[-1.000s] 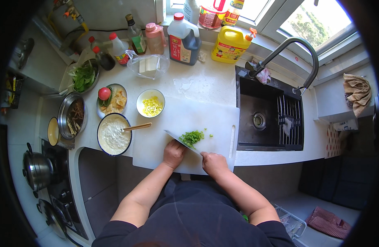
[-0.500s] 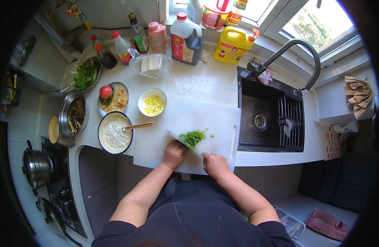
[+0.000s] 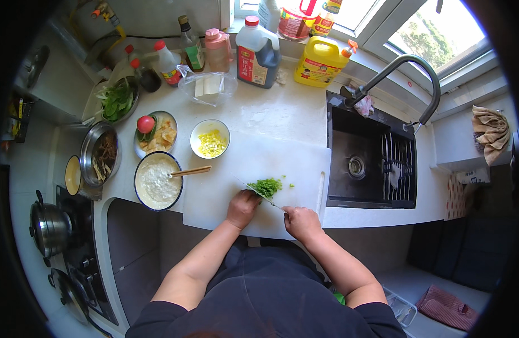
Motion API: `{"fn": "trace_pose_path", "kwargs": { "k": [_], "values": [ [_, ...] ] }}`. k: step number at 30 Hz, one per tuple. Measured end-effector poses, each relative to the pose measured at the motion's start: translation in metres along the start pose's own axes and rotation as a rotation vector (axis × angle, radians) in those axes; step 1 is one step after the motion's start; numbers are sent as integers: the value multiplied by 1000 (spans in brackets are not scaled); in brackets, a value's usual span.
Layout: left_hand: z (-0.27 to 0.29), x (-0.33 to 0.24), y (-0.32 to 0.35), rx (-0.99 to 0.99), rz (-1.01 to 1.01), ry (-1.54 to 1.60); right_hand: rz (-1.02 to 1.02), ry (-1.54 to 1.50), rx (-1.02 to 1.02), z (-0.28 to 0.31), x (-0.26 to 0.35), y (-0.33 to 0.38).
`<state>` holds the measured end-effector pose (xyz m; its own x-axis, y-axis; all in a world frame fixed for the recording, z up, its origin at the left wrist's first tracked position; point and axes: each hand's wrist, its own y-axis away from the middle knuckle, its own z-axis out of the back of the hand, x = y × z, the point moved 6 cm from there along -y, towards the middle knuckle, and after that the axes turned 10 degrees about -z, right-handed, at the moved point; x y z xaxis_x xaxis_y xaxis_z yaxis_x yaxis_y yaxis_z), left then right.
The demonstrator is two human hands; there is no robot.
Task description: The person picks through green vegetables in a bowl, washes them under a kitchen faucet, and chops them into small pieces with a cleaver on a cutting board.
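On the far left of the white table (image 3: 282, 112) sit a steel bowl of brown strips (image 3: 100, 154), a plate with a red tomato (image 3: 155, 133), and a big bowl of white mush (image 3: 157, 180) with a wooden stick resting in it. Next comes a small bowl of yellow bits (image 3: 210, 138). Then comes the white cutting board (image 3: 259, 169), near the table's front edge. The left hand (image 3: 242, 207) lies on the board, its fingers curled down beside a small pile of chopped greens (image 3: 265, 186); whether they pinch any of it I cannot tell. The knife (image 3: 259, 194) lies slanted just under the pile, and the right hand (image 3: 302, 223) is closed around its handle. The greens already look cut small, so the chopping seems mostly done, but they are not in any bowl yet. Farther right is the black sink (image 3: 372, 163) with its bent tap.
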<state>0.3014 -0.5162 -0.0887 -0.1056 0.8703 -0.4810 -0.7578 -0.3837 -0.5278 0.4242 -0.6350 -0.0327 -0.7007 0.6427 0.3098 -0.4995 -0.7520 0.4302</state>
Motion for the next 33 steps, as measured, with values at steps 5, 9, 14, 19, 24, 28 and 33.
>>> {"fn": "trace_pose_path", "kwargs": {
  "k": [5,9,14,19,24,28,33],
  "values": [
    [8,-8,-1,17,-83,-54,5,6,-62,-23,4,-13],
    [25,-19,-13,81,-81,-32,-20,-68,-86,-18,3,-18],
    [15,-8,2,45,-78,-74,30,-26,-84,-10,4,1],
    [13,-8,0,39,-73,-70,-9,21,-33,-19,11,-7],
    [12,-7,2,15,-60,-36,-24,-112,-72,-18,6,-13],
    [11,-3,6,41,-31,-57,8,-44,-31,-6,9,0],
    [9,-3,8,7,-61,-48,1,-6,-52,-25,10,-8]
  ]
}}
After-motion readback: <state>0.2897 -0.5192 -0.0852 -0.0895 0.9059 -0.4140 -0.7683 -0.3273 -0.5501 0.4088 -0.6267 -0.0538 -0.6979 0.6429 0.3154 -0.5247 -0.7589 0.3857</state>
